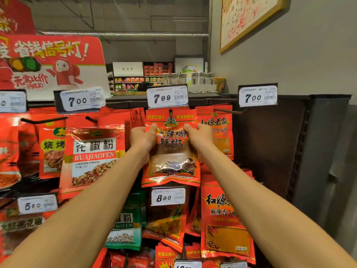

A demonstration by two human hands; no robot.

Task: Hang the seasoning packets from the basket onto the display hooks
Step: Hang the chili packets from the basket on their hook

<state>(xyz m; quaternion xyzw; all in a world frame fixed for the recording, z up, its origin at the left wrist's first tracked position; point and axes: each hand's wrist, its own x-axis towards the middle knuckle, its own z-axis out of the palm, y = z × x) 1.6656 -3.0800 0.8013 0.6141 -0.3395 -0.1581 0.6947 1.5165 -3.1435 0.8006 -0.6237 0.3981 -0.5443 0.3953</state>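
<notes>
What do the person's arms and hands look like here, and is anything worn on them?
Both forearms are bare up to the frame edge: no sleeves show. The left hand and right hand wear no gloves, and no watch, bracelet or ring is visible. No markings show.

Both hands, left hand (142,137) and right hand (199,136), on red packet (171,151) under hook (170,112).

Grey wall (289,60) with framed picture (249,18), distant shelves (143,78)

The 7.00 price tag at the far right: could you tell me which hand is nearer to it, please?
Right. The right hand grips the chili packet's right edge, below-left of that tag. The left hand grips the left edge, farther away.
</notes>
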